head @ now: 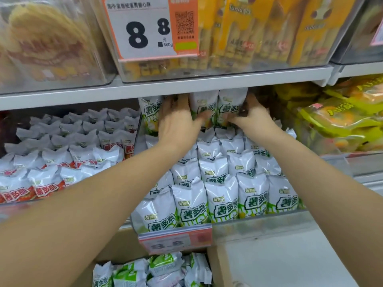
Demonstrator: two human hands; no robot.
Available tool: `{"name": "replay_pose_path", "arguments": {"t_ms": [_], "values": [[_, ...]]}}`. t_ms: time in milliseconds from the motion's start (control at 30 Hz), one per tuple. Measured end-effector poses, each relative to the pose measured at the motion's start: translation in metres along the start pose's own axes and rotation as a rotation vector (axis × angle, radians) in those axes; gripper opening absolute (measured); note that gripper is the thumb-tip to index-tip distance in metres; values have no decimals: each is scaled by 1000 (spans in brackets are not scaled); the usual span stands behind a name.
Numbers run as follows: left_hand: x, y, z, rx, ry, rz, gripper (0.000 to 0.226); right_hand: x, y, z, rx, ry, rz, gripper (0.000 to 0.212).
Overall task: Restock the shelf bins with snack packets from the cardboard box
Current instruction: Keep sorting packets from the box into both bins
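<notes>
Both arms reach deep into the middle shelf bin [259, 221], which is packed with rows of white-and-green snack packets [222, 204]. My left hand [178, 119] and my right hand [251, 117] together grip a small bunch of these green packets [217, 106], held upright just under the upper shelf, above the back rows. Thumbs press on the packets' fronts; the fingers are partly hidden behind them. Below the bin, the open cardboard box [116, 249] holds more green packets [157, 270] lying loose.
The bin to the left holds white-and-red packets [62, 162]. Yellow-green bags [342, 121] fill the bin on the right. The upper shelf edge [186, 85] hangs close over my hands, with clear bins and a price tag [143, 27] above. A white surface [279, 259] lies at lower right.
</notes>
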State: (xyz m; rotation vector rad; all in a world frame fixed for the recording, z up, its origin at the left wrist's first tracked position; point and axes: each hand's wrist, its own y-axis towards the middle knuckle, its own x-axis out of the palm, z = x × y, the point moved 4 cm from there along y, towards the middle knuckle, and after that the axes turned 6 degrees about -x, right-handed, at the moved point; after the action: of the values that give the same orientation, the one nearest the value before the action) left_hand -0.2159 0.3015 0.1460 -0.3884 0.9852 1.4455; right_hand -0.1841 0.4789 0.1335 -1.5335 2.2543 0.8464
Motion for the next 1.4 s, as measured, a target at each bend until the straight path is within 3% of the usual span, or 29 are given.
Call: {"name": "replay_pose_path", "arguments": {"t_ms": [100,367,467,567,733,933,1033,1167,1400], "values": [[6,8,5,10,39,105,47,8,7,4,56,-74,-55,46],[10,11,6,-146,57,188,53,24,13,11,15,-438,-2,48],[13,4,12,21,95,229,64,24,10,13,-3,-436,4,47],[21,8,14,197,279,136,72,23,11,15,12,-429,8,44],[26,16,11,158,435,6,81,22,16,13,64,-458,-56,41],[5,-13,10,104,329,-23,78,13,-10,-2,21,-504,-63,43],[-7,-44,6,85,289,-169,73,8,-46,-20,-18,-447,0,39],[-32,-100,-5,156,398,-323,64,19,-106,-49,-100,-388,-70,36],[-109,-179,-29,286,100,-171,40,50,-206,-118,-210,-200,-149,25]]}}
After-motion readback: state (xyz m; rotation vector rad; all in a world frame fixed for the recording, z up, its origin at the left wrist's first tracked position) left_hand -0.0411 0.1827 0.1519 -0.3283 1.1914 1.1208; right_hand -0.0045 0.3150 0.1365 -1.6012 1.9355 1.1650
